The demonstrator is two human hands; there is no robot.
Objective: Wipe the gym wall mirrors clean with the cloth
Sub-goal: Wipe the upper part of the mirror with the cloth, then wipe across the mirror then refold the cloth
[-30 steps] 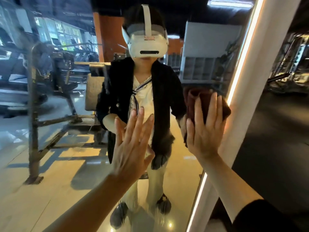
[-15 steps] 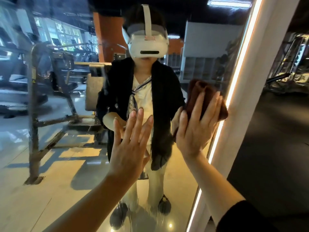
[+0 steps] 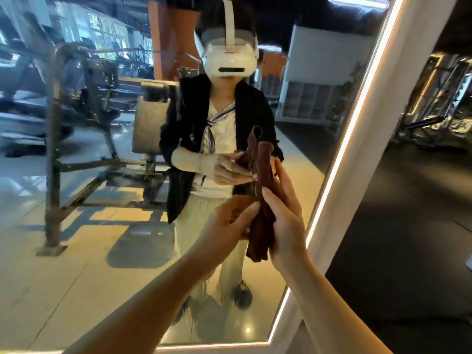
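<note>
Your right hand (image 3: 286,221) and left hand (image 3: 224,226) both grip the bunched maroon cloth (image 3: 263,200) at frame centre, fingers curled round it. The mirror (image 3: 102,226) fills the left of the frame.

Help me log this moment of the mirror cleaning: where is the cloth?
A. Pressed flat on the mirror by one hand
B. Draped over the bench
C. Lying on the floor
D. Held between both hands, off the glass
D: the dark red cloth hangs bunched between the left hand and right hand, in front of the mirror.

Matt, dark-red woven cloth (image 3: 263,190); glossy glass mirror (image 3: 102,226) with smooth white frame (image 3: 362,159).
</note>
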